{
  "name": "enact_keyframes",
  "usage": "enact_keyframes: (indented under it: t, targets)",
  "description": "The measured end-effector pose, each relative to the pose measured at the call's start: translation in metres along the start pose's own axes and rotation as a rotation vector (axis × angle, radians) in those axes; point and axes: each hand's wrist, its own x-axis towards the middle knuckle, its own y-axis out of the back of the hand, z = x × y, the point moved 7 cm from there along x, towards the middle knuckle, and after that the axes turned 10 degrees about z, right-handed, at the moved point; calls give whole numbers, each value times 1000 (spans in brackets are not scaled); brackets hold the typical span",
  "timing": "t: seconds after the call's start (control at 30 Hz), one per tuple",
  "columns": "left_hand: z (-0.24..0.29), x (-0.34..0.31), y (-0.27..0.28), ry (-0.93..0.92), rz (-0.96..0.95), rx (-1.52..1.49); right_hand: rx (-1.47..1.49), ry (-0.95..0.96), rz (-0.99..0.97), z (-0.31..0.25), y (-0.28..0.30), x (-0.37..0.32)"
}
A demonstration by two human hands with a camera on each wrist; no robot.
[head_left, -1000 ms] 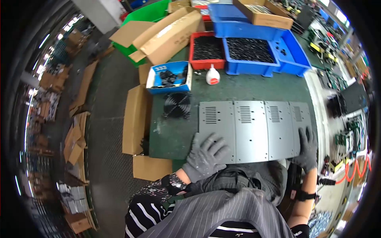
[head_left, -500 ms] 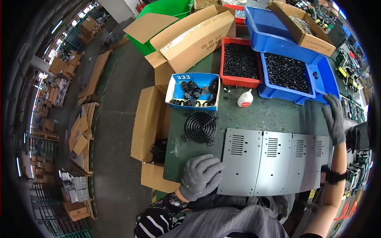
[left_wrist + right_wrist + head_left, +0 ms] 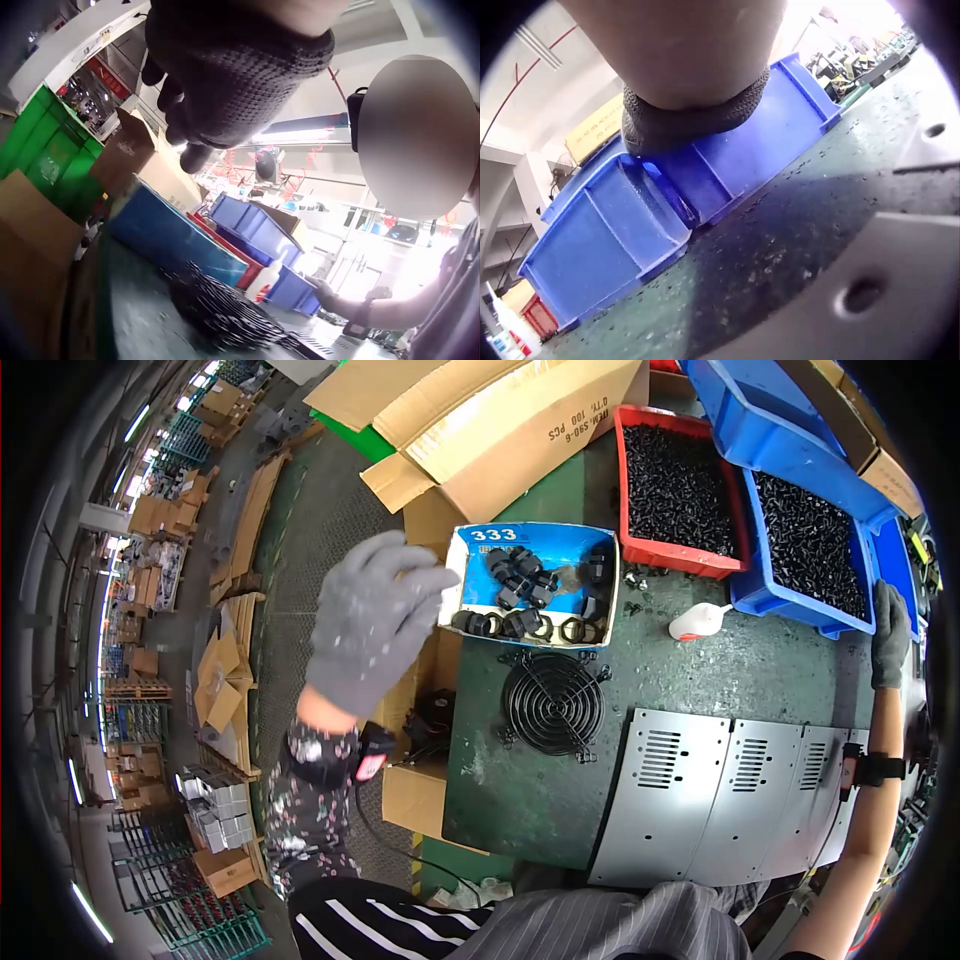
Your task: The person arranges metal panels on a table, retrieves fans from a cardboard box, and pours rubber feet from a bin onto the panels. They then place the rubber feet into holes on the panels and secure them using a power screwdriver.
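In the head view my left hand [image 3: 375,615], in a grey glove, is raised just left of a blue-and-white box [image 3: 470,575] marked 333. Its fingers bend loosely toward the box's rim, with nothing in them. Black plastic fittings [image 3: 520,575] lie in that box. My right hand [image 3: 890,635], also gloved, is beside the front right corner of a blue bin [image 3: 800,610] of small black parts, its fingers pointing forward. In the right wrist view its glove [image 3: 694,124] overlaps the blue bins, and its fingertips are hidden. A round black fan guard [image 3: 553,705] lies below the 333 box.
Grey slotted metal panels [image 3: 680,845] lie side by side along the table's near edge. A red bin [image 3: 690,560] of black parts and a white bottle [image 3: 697,622] stand behind them. Open cardboard boxes [image 3: 530,440] flank the table's left and back.
My left hand has risen from the metal panels and moved left and forward to the 333 box. My right hand has left the rightmost panel for the blue bin. The head view has shifted.
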Motion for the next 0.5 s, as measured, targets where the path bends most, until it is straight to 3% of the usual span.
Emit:
enact_keyframes:
  t: [0.07,0.2,0.5]
  targets:
    - [-4,15,-13,23,-8,-65,21,-67,-3,12,-2,-2]
    - [0,28,-49,22,-63,-172,-9,-28,8,16,1,-3]
    - [-2,25,-56,39,-74,-30,11,-36,0,15,3,-4]
